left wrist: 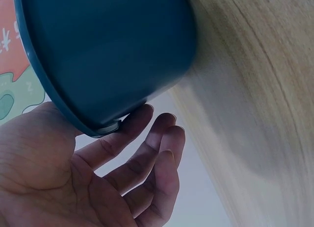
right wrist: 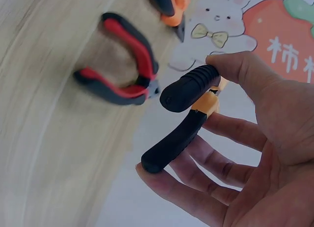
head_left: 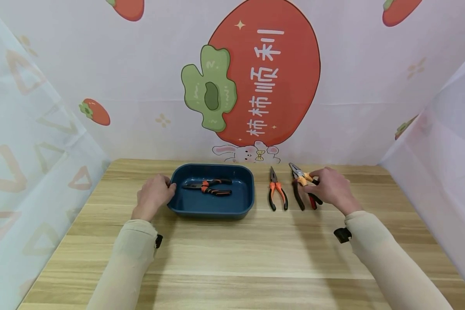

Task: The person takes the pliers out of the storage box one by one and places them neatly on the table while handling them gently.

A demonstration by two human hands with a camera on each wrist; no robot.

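Observation:
At the left end of a dark blue plastic bin (head_left: 209,213), my left hand (head_left: 154,196) pinches the rim. The left wrist view shows its fingers (left wrist: 110,143) against the outer wall; the thumb tip is hidden there. Inside the bin lies a pair of orange-and-black long-nose pliers (head_left: 216,192). My right hand (head_left: 331,189) holds yellow-and-black pliers (right wrist: 179,138) by the handles, thumb on one handle and fingers on the other. These are raised over red-and-black pliers (right wrist: 145,60) lying on the table, partly covered in the head view.
Orange-and-black long-nose pliers (head_left: 273,182) lie on the wooden table (head_left: 232,258) between the bin and my right hand. A printed white cloth (head_left: 139,77) stands behind the table and along both sides.

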